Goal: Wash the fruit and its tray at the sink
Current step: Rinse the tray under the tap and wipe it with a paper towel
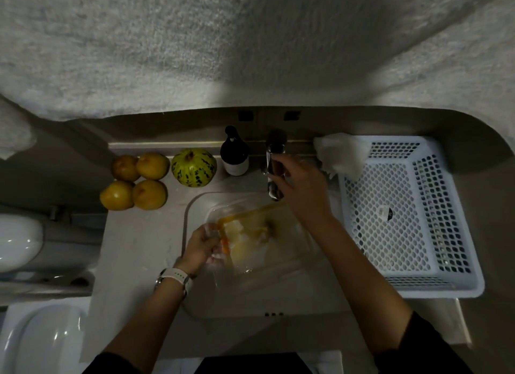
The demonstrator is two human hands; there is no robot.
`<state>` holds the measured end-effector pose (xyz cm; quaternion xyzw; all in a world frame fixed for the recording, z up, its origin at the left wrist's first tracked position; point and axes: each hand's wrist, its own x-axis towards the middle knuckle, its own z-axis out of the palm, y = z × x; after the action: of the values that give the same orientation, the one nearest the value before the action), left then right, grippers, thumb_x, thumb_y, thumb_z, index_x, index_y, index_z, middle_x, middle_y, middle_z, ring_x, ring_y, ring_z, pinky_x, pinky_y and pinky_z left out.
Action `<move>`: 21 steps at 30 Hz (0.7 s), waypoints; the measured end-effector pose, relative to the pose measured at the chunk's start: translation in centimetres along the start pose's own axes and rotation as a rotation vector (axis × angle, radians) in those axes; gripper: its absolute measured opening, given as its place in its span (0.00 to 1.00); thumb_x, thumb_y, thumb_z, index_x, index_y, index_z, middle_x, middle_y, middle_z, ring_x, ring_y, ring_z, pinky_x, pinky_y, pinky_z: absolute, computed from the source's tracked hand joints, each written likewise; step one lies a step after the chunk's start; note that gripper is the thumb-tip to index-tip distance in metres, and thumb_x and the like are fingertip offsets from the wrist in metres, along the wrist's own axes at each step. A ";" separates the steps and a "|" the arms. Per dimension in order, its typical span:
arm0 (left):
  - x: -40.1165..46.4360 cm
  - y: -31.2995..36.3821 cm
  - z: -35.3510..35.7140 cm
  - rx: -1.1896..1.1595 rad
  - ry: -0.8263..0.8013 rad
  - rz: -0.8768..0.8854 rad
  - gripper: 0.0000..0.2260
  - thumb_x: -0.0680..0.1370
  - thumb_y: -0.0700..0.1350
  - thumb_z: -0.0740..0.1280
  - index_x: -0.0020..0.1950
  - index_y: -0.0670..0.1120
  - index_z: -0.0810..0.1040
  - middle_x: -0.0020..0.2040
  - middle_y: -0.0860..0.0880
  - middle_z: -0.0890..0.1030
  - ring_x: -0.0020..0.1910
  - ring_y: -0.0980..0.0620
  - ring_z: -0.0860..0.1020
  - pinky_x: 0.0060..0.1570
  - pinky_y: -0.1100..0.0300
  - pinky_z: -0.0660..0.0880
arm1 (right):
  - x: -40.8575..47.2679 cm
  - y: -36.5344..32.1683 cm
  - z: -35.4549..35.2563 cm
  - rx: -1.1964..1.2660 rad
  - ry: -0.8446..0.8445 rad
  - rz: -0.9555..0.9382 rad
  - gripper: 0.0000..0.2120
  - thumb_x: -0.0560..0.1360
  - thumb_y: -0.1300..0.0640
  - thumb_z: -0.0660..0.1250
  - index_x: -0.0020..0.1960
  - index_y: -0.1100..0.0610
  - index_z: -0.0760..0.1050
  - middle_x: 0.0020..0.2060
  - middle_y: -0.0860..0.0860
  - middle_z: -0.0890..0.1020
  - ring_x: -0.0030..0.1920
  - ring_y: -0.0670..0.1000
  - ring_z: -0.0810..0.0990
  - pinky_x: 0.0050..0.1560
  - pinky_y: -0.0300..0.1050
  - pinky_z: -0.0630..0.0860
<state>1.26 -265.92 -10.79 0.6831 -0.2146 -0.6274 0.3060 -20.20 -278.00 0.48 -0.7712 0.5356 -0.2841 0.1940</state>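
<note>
left hand (201, 242) gripping clear tray (259, 234) in sink (192, 206), right hand (299, 187) grasping faucet (274, 164), fruit (136, 181) on counter (133, 248)

The clear tray (259, 234) in the sink (192, 206) is motion-blurred, its contents unreadable. The right hand (299, 184) covers part of the tap (274, 164), and the left picture edge cuts off the toilet (19, 242).

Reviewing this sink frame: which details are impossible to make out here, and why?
All in the head view:
- Water flow: none can be made out at the tap; the right hand covers its lever, dim light.
- Tray contents: motion blur smears the label and pale pieces.
- Left hand grip on the tray edge: blurred fingers.
- Dark bottle label: too dark to read.
- Basket sticker: too small.
</note>
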 end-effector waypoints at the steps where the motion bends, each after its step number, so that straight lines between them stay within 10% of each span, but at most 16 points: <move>1: 0.0 0.0 0.0 -0.007 0.001 -0.005 0.14 0.80 0.29 0.56 0.65 0.35 0.68 0.50 0.30 0.78 0.40 0.40 0.78 0.27 0.54 0.78 | 0.0 0.0 -0.1 -0.022 0.014 -0.025 0.18 0.71 0.59 0.73 0.61 0.55 0.78 0.46 0.57 0.82 0.44 0.58 0.81 0.42 0.49 0.77; 9: -0.4 0.4 0.1 -0.035 -0.035 -0.032 0.15 0.80 0.29 0.57 0.65 0.39 0.70 0.47 0.35 0.81 0.36 0.45 0.82 0.32 0.47 0.81 | 1.6 0.0 -0.8 -0.003 0.100 -0.019 0.14 0.71 0.50 0.72 0.55 0.55 0.82 0.40 0.57 0.84 0.39 0.56 0.81 0.38 0.48 0.78; 21: -0.1 -0.3 -0.4 -0.108 -0.041 -0.050 0.13 0.80 0.30 0.58 0.64 0.35 0.69 0.44 0.37 0.83 0.38 0.42 0.83 0.37 0.41 0.82 | -3.9 2.4 0.2 0.269 0.029 0.281 0.21 0.76 0.59 0.66 0.69 0.59 0.69 0.64 0.56 0.75 0.64 0.55 0.74 0.64 0.48 0.71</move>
<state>1.59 -265.62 -10.88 0.6578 -0.1695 -0.6593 0.3222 -22.81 -275.18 -1.98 -0.6517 0.5982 -0.3343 0.3251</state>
